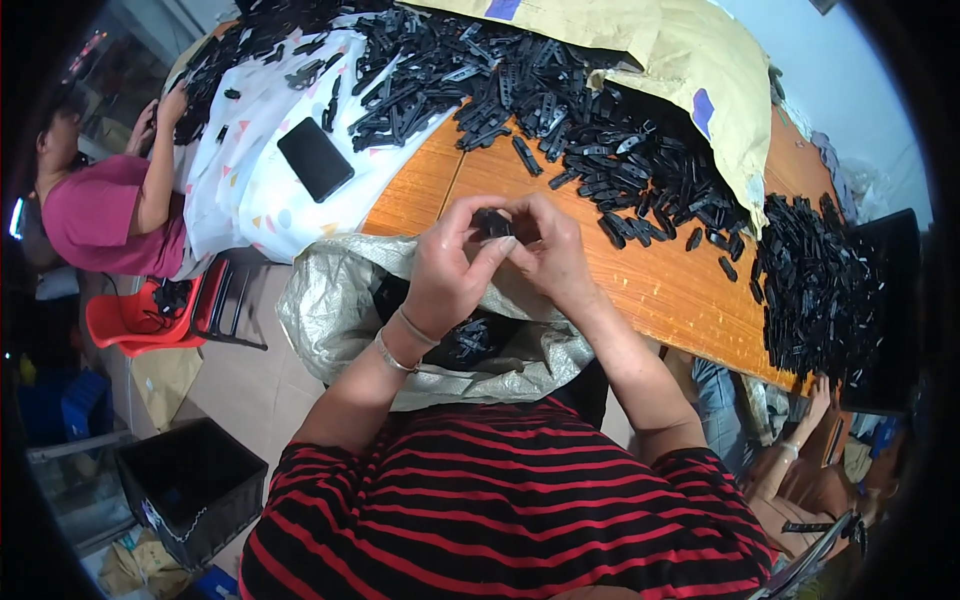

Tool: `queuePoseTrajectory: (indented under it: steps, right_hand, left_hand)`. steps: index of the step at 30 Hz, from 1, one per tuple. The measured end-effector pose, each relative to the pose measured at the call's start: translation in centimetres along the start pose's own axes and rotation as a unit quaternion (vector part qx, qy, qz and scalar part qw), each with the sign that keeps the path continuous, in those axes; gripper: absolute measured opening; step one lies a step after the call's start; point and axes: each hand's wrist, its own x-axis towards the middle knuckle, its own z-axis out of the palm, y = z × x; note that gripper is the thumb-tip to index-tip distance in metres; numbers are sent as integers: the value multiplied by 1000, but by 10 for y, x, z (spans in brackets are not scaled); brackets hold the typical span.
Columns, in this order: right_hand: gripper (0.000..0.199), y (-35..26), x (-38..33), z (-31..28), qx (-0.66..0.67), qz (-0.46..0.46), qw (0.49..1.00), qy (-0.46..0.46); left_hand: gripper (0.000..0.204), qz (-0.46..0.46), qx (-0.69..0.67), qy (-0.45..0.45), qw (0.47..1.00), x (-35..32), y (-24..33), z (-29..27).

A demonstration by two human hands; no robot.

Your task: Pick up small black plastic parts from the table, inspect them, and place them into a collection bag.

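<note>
Between the fingertips of both hands, just above the mouth of a woven sack (pixel 330 305), sits a small black plastic part (pixel 492 221). My left hand (pixel 447 268) pinches it from the left, thumb and fingers closed. From the other side my right hand (pixel 553 250) grips it too; the fingers hide much of its shape. Inside the open sack, below my wrists, lie more black plastic parts (pixel 472 338). A large heap of long, narrow black plastic parts (pixel 535 85) spreads over the wooden table (pixel 420 183) beyond my hands.
A dark phone (pixel 315 160) lies on a patterned white sheet (pixel 262 200). Yellowish paper sacking (pixel 690 50) covers part of the heap. Another pile (pixel 815 290) is at right, near a person's hand (pixel 820 398). Left are a seated person (pixel 90 215), red chair (pixel 120 322) and black crate (pixel 195 480).
</note>
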Motion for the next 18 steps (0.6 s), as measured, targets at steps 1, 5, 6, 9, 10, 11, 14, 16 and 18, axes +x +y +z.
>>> queuePoseTrajectory:
  steps: [1, 5, 6, 9, 10, 11, 14, 16, 18]
  right_hand:
    - [32, 1, 0, 1, 4, -12, 1000, 15]
    - [32, -15, -7, 1, 23, 43, 997, -56]
    - [32, -19, -8, 2, 23, 44, 997, -55]
    - [32, -31, -8, -5, 87, 119, 970, -194]
    - [32, -26, -8, -9, 88, 119, 970, -194]
    - [31, -20, -6, -14, 77, 90, 968, -223]
    - [23, 12, 5, -37, -48, 67, 980, -182]
    - [16, 31, 19, -58, -230, -4, 969, -86]
    - [15, 52, 27, -72, -378, -40, 925, -30]
  left_hand:
    - [23, -25, 0, -20, 999, 0, 0, -2]
    - [14, -81, 50, -51, 994, -1, 9, -15]
    - [11, -90, 76, -60, 991, -2, 12, -17]
    - [7, -93, 86, -68, 990, -10, 6, -32]
    - [10, -99, 128, -93, 982, -14, 6, -41]
    - [14, -87, 168, -130, 973, -16, 8, -50]
    - [10, 15, 297, -241, 924, -22, 17, -71]
    - [9, 16, 298, -219, 929, -13, 25, -65]
    - [10, 22, 296, -202, 933, 6, 23, -51]
